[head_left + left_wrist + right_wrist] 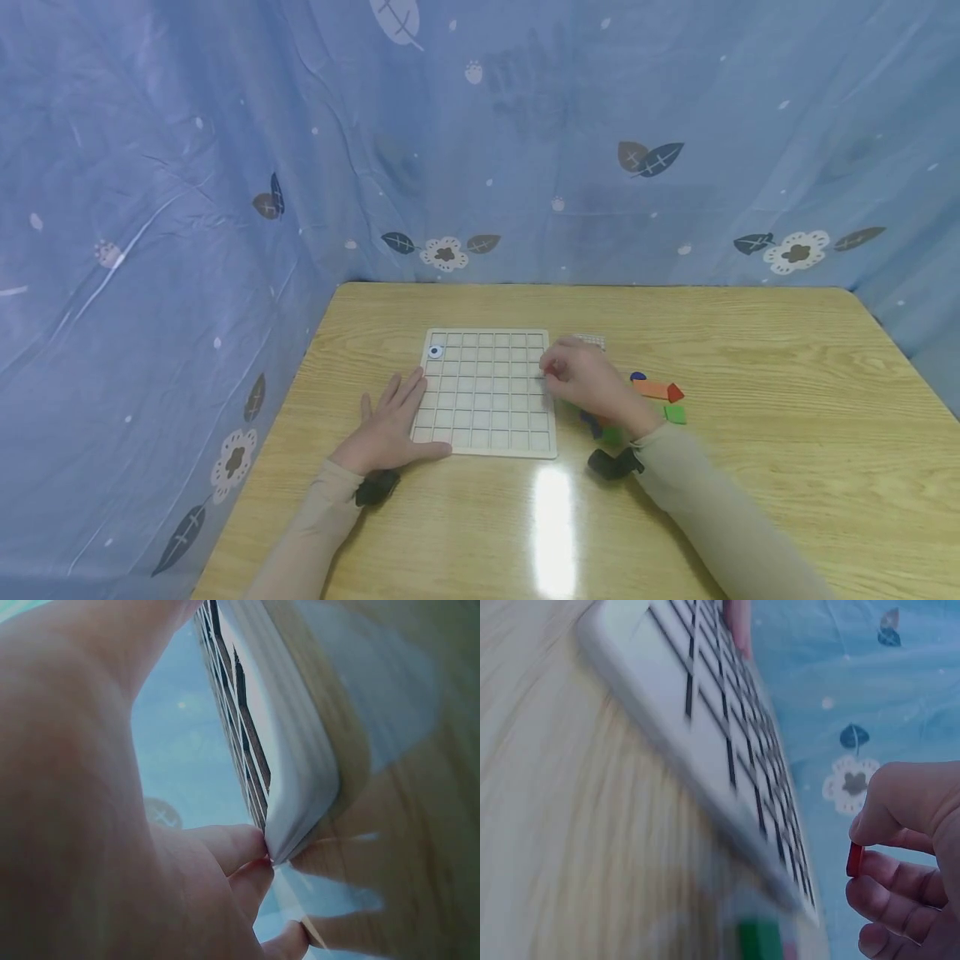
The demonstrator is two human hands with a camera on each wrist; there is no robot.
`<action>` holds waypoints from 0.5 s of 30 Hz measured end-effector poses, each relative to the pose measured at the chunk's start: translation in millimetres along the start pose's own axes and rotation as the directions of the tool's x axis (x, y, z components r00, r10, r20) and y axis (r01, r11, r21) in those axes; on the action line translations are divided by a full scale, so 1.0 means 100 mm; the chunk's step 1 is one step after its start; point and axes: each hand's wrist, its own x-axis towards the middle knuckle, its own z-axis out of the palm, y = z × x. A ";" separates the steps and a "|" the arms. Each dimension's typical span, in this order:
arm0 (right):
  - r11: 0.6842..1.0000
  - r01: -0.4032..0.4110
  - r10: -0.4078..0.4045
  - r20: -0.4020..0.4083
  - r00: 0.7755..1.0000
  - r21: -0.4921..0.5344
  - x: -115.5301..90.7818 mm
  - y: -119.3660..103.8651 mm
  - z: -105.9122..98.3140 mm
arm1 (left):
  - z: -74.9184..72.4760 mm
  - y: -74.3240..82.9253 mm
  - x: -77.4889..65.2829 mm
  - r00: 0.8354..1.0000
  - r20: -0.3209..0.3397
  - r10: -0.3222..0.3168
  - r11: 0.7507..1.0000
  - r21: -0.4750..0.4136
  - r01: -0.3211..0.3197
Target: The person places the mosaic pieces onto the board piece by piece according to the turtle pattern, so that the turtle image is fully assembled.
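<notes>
A white grid board (pixel 483 421) lies flat on the wooden table. One round white piece with a dark centre (pixel 435 352) sits in its far left corner cell. Fingers spread, my left hand (pixel 386 433) rests against the board's left edge and near left corner. Above the board's right edge, my right hand (pixel 588 379) pinches a small red piece (pixel 855 859) between thumb and fingers, as the right wrist view shows. The red piece's full shape is hidden by the fingers.
Right of the board lie loose coloured pieces, among them an orange strip (pixel 649 389), a red piece (pixel 676 392), a green square (pixel 675 414) and a blue piece (pixel 637 377). A small white dotted item (pixel 592 341) is behind the right hand. A blue curtain (pixel 525 167) hangs beyond the table.
</notes>
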 end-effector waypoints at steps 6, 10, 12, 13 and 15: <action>1.000 0.013 -0.014 0.033 0.999 0.025 0.23 -0.19 0.09 | 0.00 0.02 0.01 1.000 0.001 -0.008 1.000 -0.005 0.008; 1.000 0.021 -0.022 0.058 0.998 0.009 0.41 -0.28 0.20 | 0.00 0.03 0.01 1.000 -0.004 -0.012 1.000 0.010 0.012; 1.000 0.028 -0.027 0.070 0.997 -0.002 0.48 -0.33 0.25 | 0.01 0.03 0.00 1.000 -0.009 -0.010 1.000 0.018 0.010; 1.000 0.029 -0.029 0.078 0.997 0.004 0.52 -0.35 0.28 | 0.01 0.04 0.00 1.000 -0.010 -0.010 1.000 0.024 0.010; 1.000 0.030 -0.030 0.090 0.995 0.008 0.58 -0.40 0.32 | 0.00 0.04 0.00 1.000 -0.012 -0.009 1.000 0.023 0.009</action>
